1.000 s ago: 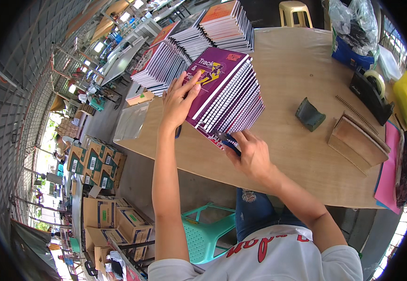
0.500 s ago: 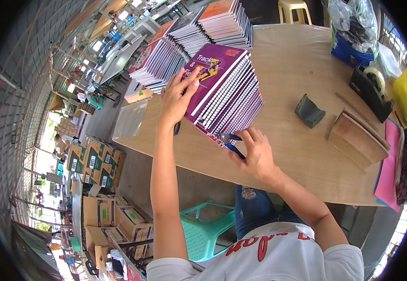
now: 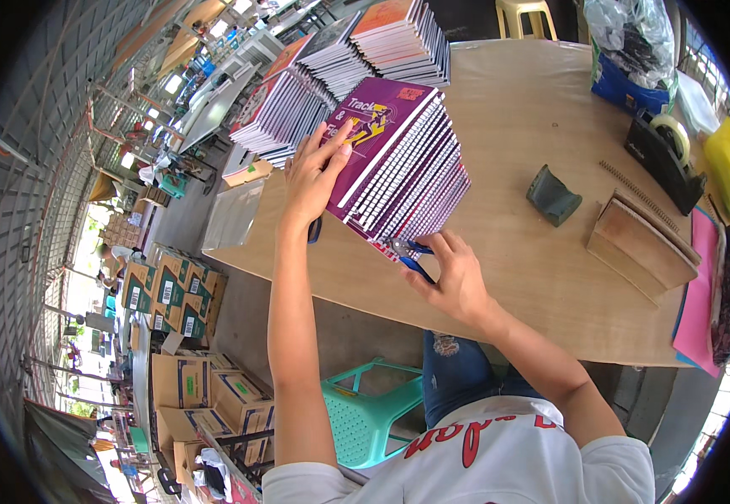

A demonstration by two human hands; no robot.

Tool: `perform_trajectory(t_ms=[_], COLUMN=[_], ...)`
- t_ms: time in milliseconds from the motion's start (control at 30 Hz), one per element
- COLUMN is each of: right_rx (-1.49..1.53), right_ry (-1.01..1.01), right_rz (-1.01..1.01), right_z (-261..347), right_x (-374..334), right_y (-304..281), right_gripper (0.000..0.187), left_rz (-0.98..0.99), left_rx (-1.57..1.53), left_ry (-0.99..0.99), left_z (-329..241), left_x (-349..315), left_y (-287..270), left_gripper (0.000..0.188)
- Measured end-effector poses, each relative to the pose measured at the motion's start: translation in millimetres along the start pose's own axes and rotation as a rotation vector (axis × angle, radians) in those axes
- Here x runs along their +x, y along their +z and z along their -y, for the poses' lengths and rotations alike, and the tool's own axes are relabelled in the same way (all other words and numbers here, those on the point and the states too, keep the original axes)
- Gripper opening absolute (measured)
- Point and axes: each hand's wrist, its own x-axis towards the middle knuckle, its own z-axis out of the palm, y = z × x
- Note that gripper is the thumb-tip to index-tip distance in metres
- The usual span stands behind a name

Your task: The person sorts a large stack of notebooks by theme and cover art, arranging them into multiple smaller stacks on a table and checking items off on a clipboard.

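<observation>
My right hand (image 3: 455,273) half-curled round blue-handled pliers (image 3: 416,269); purple spiral notebooks (image 3: 407,172) under spread left hand (image 3: 310,178) could skid if I push lopsided.

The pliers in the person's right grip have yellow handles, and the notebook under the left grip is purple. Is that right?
Not quite: the pliers in the right grip have blue handles, as the head view shows. The notebook under the left grip is purple.
</observation>
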Motion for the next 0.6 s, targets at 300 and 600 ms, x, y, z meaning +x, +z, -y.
perform_trajectory(t_ms=[300,600], right_rx=[0.739,0.074], right_ry=[0.810,0.101], right_rz=[0.538,0.076], right_z=[-19,-8], right_x=[11,-9], right_y=[7,15], right_gripper=[0.036,0.033], left_rz=[-0.001,-0.005], left_rx=[0.010,-0.014], left_ry=[0.002,0.001], left_z=[6,13], left_x=[1,1], left_y=[5,5], left_gripper=[0.042,0.043])
